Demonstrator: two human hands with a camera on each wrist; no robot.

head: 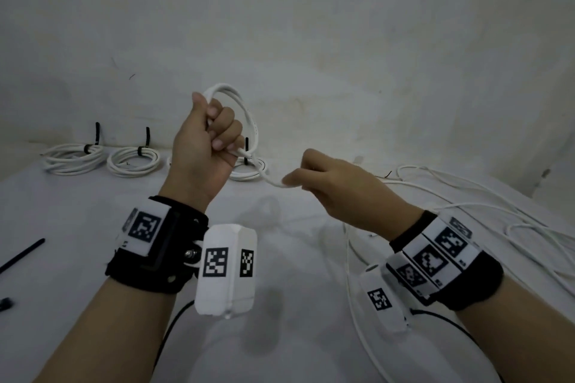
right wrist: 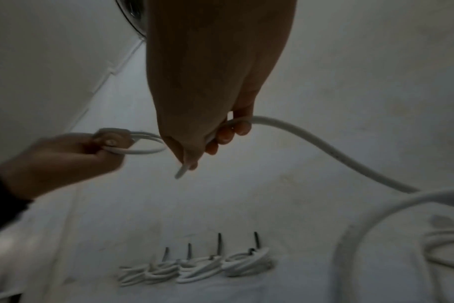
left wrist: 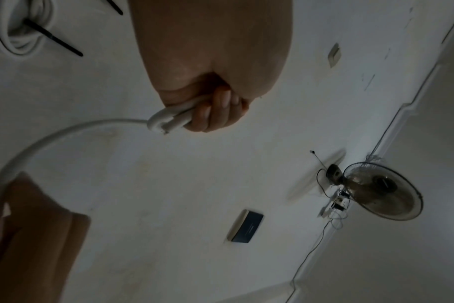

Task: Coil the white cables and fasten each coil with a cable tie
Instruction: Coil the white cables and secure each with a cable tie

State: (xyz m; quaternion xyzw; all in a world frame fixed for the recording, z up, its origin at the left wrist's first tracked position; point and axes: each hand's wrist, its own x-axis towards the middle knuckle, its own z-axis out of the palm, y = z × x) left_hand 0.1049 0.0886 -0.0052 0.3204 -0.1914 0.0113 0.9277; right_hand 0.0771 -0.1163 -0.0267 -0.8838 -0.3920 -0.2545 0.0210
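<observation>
My left hand (head: 208,135) is raised above the table and grips the loops of a partly wound white cable coil (head: 245,112), fingers curled round them (left wrist: 218,110). The cable runs from the coil down to my right hand (head: 306,177), which pinches it between thumb and fingers (right wrist: 226,133). Behind the right hand the loose white cable (head: 485,205) trails off across the table's right side (right wrist: 324,151). Several finished coils with black cable ties (head: 76,157) (right wrist: 197,266) lie in a row by the back wall.
A loose black cable tie (head: 21,255) lies at the left edge of the white-covered table (head: 273,336), with a small black piece (head: 5,303) below it. A white wall (head: 311,25) stands close behind. A fan (left wrist: 381,190) hangs on the wall.
</observation>
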